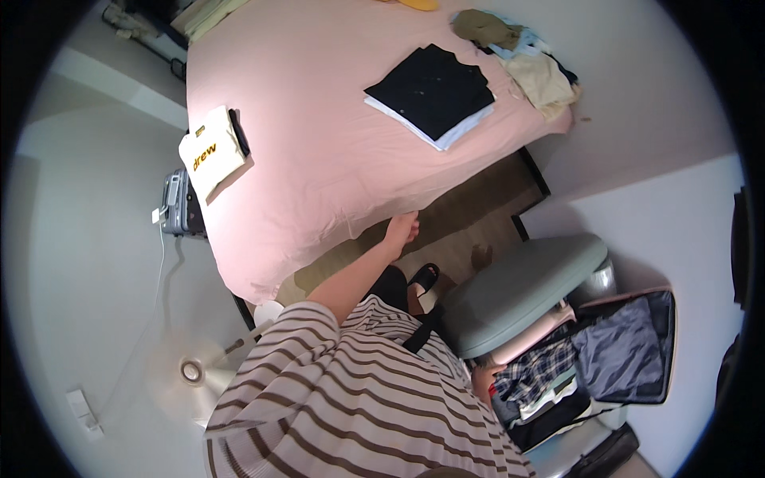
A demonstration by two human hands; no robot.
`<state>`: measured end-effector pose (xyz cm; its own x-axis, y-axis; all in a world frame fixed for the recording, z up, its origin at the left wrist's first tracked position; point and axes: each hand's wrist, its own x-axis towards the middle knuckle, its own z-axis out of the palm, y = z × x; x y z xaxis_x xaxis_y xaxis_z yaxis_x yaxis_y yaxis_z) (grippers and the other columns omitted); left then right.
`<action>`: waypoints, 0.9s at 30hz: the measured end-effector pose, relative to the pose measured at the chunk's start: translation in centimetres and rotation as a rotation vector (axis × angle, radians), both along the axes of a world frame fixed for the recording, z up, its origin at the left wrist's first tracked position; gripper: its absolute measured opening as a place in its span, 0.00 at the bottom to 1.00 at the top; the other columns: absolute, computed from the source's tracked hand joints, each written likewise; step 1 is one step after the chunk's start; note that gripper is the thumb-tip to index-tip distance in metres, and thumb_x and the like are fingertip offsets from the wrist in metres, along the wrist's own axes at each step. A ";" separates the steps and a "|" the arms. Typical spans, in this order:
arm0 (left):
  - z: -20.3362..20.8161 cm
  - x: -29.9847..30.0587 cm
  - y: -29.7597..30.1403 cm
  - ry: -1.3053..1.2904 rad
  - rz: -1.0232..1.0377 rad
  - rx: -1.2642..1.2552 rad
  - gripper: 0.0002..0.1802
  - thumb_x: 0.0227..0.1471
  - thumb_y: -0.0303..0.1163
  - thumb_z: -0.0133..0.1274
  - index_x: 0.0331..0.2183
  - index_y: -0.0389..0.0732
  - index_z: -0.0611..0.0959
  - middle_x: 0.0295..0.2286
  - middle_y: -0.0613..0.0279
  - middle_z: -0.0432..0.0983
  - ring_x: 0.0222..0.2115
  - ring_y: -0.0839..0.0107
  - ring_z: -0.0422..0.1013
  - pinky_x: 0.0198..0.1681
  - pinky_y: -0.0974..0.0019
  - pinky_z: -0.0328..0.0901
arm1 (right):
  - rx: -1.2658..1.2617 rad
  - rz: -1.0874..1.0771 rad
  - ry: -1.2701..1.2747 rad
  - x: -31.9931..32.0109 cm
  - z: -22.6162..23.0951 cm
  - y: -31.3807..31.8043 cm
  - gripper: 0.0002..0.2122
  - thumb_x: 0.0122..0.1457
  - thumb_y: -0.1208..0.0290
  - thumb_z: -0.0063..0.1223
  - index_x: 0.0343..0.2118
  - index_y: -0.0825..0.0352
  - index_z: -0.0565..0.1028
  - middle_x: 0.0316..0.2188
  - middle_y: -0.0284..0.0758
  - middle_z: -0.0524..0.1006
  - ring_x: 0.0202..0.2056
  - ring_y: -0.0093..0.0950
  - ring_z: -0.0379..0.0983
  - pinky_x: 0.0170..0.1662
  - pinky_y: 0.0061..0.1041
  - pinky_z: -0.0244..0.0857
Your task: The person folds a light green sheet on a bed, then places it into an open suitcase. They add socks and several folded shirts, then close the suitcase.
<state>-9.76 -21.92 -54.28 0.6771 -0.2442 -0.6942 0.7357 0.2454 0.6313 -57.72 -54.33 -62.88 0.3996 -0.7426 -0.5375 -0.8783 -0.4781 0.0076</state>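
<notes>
My left hand [402, 231] hangs in front of the pink-covered bed's near edge with its fingers curled, and nothing shows in it. On my right, my right hand [483, 378] is low beside an open suitcase [669, 346]. My body and the chair partly cover that hand, and its fingers are hidden; a bit of red shows beside it. Packed in the suitcase are a dark plaid shirt [538, 373], a grey-blue cloth bag [617, 350] and other folded clothes. A grey-green cushioned chair [526, 291] stands between me and the suitcase.
On the bed [303, 119] lie a cream printed shirt [211, 155], a stack of folded black and white clothes [434, 92], and a loose clothes pile [534, 72]. A grey hard case [179, 203] stands left of it. A fan [193, 371] is at lower left, with a cable [162, 263] nearby.
</notes>
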 end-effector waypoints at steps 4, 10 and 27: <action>-2.7 11.2 -0.5 -0.025 0.177 0.006 0.28 0.47 0.56 0.56 0.39 0.42 0.73 0.32 0.62 0.72 0.30 0.72 0.69 0.34 0.67 0.64 | -0.131 -0.328 -0.173 2.6 0.8 1.5 0.45 0.46 0.56 0.54 0.62 0.73 0.44 0.51 0.66 0.60 0.50 0.60 0.60 0.54 0.48 0.56; -2.2 21.1 -7.8 0.274 0.283 -0.282 0.33 0.41 0.60 0.61 0.40 0.45 0.76 0.30 0.67 0.73 0.37 0.74 0.67 0.46 0.66 0.58 | -0.704 -0.488 0.031 -4.9 -1.7 1.5 0.36 0.49 0.56 0.56 0.60 0.64 0.56 0.55 0.53 0.59 0.51 0.53 0.61 0.41 0.49 0.65; -3.4 25.2 -10.0 0.013 0.589 -0.038 0.41 0.33 0.43 0.69 0.47 0.30 0.72 0.43 0.47 0.73 0.44 0.56 0.70 0.48 0.62 0.64 | 0.413 -0.273 -0.460 34.4 21.7 11.6 0.30 0.52 0.70 0.56 0.59 0.61 0.59 0.55 0.41 0.56 0.42 0.32 0.70 0.32 0.25 0.71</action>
<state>15.44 -31.91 -57.69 0.6977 0.1454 -0.7015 0.4760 0.6377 0.6057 -23.27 -42.70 -41.20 0.4827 -0.6193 -0.6193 -0.8381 -0.1214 -0.5318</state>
